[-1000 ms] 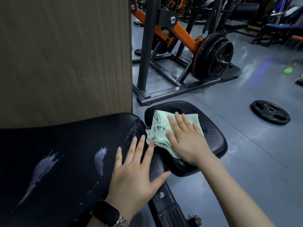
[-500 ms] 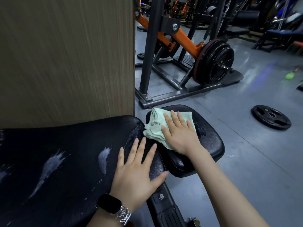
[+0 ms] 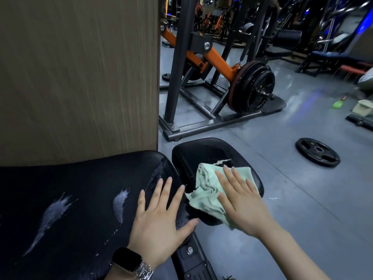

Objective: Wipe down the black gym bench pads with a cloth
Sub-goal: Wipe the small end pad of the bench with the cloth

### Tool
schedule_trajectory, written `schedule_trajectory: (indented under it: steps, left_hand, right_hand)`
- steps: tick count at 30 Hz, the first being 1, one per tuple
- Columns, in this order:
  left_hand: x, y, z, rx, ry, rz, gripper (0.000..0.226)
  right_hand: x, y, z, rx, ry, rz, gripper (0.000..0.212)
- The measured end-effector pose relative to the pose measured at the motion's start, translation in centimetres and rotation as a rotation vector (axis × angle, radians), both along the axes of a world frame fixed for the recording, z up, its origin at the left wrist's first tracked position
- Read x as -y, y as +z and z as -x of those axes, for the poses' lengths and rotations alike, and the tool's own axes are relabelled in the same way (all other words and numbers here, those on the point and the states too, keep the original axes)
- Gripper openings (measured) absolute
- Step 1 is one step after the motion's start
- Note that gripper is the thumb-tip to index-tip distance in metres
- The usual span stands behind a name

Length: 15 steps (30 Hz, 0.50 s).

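A long black bench pad (image 3: 76,199) fills the lower left, streaked with whitish foam. My left hand (image 3: 159,215) lies flat on its right end, fingers spread, a watch on the wrist. Beside it sits a smaller black seat pad (image 3: 203,152). A crumpled pale green cloth (image 3: 205,190) lies on the near half of that seat pad, overhanging its left edge. My right hand (image 3: 242,201) presses flat on the cloth's right part, fingers extended. A torn or foamy patch shows on the seat pad just beyond the cloth.
A wood-grain wall panel (image 3: 80,73) stands right behind the long pad. An orange and black plate-loaded machine (image 3: 220,73) stands on the grey floor beyond. A loose weight plate (image 3: 317,152) lies on the floor at right. Bench frame (image 3: 193,261) runs below the pads.
My right hand has dragged the cloth from the far part of the seat pad toward its near edge. The left hand has stayed flat on the long pad.
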State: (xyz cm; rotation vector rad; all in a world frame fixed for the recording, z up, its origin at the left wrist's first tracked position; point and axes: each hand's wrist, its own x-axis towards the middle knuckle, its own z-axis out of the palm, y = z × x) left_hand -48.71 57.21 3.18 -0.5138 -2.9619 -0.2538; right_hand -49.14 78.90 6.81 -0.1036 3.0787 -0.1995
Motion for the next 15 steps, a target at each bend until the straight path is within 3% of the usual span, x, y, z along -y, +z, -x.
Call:
schedule_trajectory:
  steps: [6,15]
  left_hand:
    - [-0.1,-0.2,0.0,-0.015,-0.002,-0.011,0.074]
    - [-0.2,-0.8,0.4,-0.053,-0.022,-0.047,0.074]
  right_hand:
    - [-0.9,0.6,5.2,0.056,-0.027,-0.006,0.058]
    - [-0.1,0.3,14.2,0.046,-0.080,0.032,0.057]
